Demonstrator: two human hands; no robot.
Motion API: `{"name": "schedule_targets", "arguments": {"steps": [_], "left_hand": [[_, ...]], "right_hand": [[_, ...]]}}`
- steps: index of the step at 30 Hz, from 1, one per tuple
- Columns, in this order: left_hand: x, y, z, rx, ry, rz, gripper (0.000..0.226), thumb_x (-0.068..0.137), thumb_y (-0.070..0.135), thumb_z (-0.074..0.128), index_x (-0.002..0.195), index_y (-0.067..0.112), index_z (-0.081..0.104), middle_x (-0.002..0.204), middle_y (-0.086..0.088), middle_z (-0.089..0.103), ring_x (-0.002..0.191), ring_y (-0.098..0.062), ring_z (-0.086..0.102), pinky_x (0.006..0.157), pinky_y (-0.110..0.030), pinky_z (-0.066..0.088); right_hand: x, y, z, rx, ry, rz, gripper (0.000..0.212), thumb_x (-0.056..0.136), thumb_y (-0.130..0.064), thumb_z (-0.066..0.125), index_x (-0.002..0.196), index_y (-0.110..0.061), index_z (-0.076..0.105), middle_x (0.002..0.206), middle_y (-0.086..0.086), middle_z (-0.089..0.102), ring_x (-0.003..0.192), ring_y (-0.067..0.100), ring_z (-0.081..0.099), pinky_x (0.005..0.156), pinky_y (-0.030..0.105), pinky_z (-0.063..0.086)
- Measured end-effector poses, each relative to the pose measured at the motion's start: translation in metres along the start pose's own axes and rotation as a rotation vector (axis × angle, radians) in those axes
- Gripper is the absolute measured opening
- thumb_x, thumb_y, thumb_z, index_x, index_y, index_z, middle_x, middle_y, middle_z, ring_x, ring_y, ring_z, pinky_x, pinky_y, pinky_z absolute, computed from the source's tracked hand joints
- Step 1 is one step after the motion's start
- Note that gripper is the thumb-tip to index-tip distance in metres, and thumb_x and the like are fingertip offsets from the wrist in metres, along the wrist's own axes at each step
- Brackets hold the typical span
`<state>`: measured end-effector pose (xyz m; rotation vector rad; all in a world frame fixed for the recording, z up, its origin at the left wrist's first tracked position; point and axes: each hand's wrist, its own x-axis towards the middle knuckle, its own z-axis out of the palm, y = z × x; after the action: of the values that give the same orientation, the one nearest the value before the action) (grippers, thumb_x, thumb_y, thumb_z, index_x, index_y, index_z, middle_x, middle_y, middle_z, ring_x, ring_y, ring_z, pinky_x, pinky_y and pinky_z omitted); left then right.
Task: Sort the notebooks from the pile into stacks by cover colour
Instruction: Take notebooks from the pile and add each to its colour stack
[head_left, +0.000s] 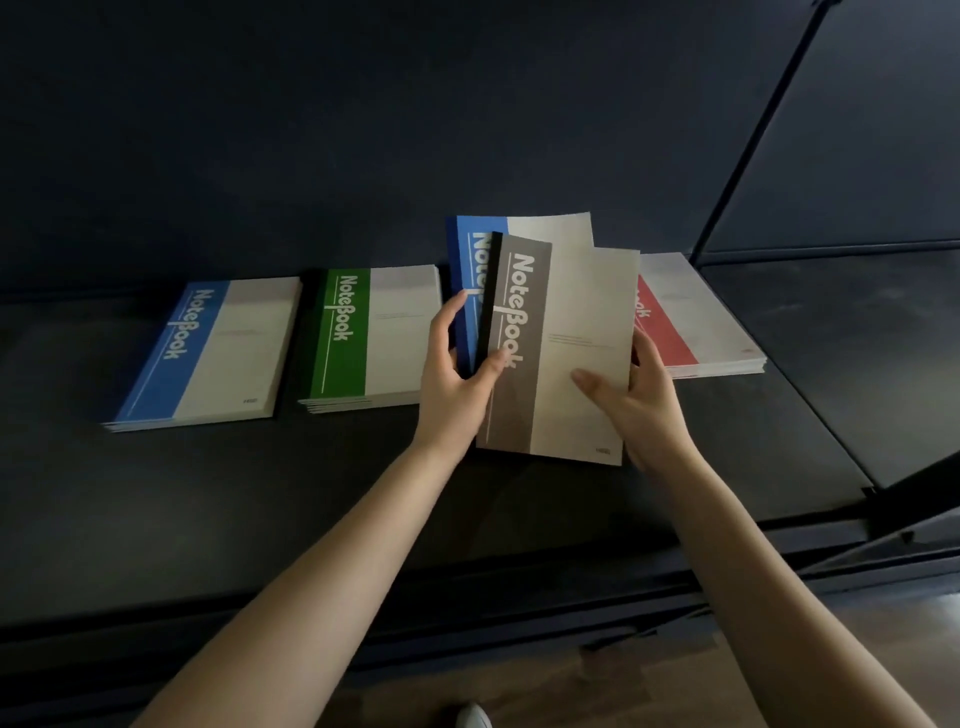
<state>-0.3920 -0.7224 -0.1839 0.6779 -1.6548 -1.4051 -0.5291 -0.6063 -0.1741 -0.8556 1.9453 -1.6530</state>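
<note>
A grey-banded notebook (566, 353) is held up above the dark shelf, with a blue-banded notebook (462, 280) fanned out behind it. My left hand (454, 384) grips both at their spines, thumb on the grey cover and fingers behind the blue one. My right hand (631, 400) holds the grey notebook's right edge, thumb lying on its pale cover. On the shelf lie a blue stack (208, 358) at the left, a green stack (363, 338) beside it, and a red stack (691, 322) at the right, partly hidden by the held notebooks.
The dark shelf (156, 493) has a raised front edge and a dark back wall. A thin metal upright (753, 135) slants at the right, with another shelf panel (857, 353) beyond it. A shoe tip (472, 717) shows on the wooden floor below.
</note>
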Motion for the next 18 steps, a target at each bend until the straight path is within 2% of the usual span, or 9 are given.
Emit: {"name": "schedule_targets", "arguments": {"steps": [2,4,6,8,9,11,13,15,18], "left_hand": [[-0.002,0.008,0.003,-0.008,0.011,0.014,0.063,0.088,0.015,0.066,0.137,0.033,0.031,0.134,0.019,0.035,0.119,0.011,0.041,0.096,-0.01,0.04],[0.001,0.019,0.003,-0.017,0.015,0.037,0.06,0.09,0.016,0.064,0.136,0.035,0.031,0.132,0.024,0.035,0.118,0.013,0.041,0.098,-0.011,0.039],[0.006,0.028,-0.002,-0.021,0.003,0.072,0.054,0.094,0.016,0.059,0.135,0.037,0.031,0.131,0.027,0.035,0.123,0.005,0.043,0.104,-0.02,0.041],[0.013,0.035,-0.012,-0.023,-0.014,0.106,0.049,0.095,0.021,0.055,0.133,0.041,0.032,0.14,0.015,0.037,0.13,-0.013,0.044,0.106,-0.037,0.044],[0.016,0.038,-0.017,-0.02,-0.022,0.115,0.047,0.095,0.023,0.054,0.131,0.043,0.032,0.144,0.007,0.036,0.131,-0.019,0.044,0.105,-0.041,0.045],[0.018,0.042,-0.027,-0.036,-0.015,0.114,0.044,0.097,0.02,0.052,0.13,0.042,0.034,0.146,0.001,0.036,0.129,-0.019,0.046,0.099,-0.033,0.049],[0.018,0.044,-0.038,-0.04,0.046,0.113,0.043,0.097,0.016,0.051,0.13,0.039,0.035,0.142,0.005,0.038,0.122,-0.009,0.049,0.086,-0.016,0.05],[0.02,0.043,-0.055,-0.01,0.129,0.098,0.042,0.097,0.017,0.052,0.129,0.04,0.036,0.136,0.01,0.04,0.114,0.001,0.051,0.081,-0.016,0.049],[0.022,0.037,-0.085,0.037,0.209,0.054,0.041,0.098,0.019,0.051,0.128,0.041,0.035,0.135,0.011,0.041,0.112,-0.001,0.051,0.082,-0.019,0.048]], "right_hand": [[0.001,-0.008,-0.004,-0.026,0.028,-0.007,0.056,0.083,-0.016,0.071,0.129,-0.019,0.04,0.113,-0.011,0.058,0.102,0.011,0.061,0.085,0.041,0.056],[0.004,-0.018,-0.008,-0.023,0.023,-0.041,0.049,0.085,-0.016,0.069,0.123,-0.023,0.038,0.11,-0.014,0.057,0.1,0.01,0.061,0.08,0.037,0.057],[0.007,-0.027,-0.009,-0.008,0.008,-0.073,0.045,0.087,-0.015,0.067,0.119,-0.026,0.037,0.112,-0.01,0.06,0.099,0.014,0.063,0.078,0.038,0.057],[0.012,-0.034,-0.007,-0.003,-0.005,-0.09,0.04,0.088,-0.015,0.066,0.114,-0.029,0.038,0.117,-0.004,0.062,0.1,0.018,0.065,0.079,0.043,0.057],[0.014,-0.037,-0.004,-0.012,-0.012,-0.096,0.038,0.088,-0.016,0.065,0.111,-0.032,0.038,0.118,-0.004,0.061,0.101,0.019,0.065,0.079,0.043,0.057],[0.019,-0.042,0.004,-0.037,-0.019,-0.112,0.038,0.089,-0.018,0.064,0.109,-0.035,0.036,0.118,-0.008,0.058,0.101,0.017,0.063,0.078,0.039,0.057],[0.024,-0.044,0.01,-0.049,-0.005,-0.109,0.039,0.09,-0.019,0.064,0.112,-0.033,0.035,0.12,-0.007,0.057,0.102,0.018,0.061,0.08,0.039,0.055],[0.032,-0.044,0.013,-0.066,0.02,-0.101,0.037,0.091,-0.019,0.062,0.113,-0.03,0.035,0.125,-0.001,0.057,0.104,0.021,0.06,0.08,0.038,0.054],[0.046,-0.043,0.009,-0.121,0.084,-0.097,0.038,0.092,-0.018,0.061,0.123,-0.024,0.039,0.124,0.001,0.057,0.104,0.021,0.059,0.075,0.032,0.051]]}}
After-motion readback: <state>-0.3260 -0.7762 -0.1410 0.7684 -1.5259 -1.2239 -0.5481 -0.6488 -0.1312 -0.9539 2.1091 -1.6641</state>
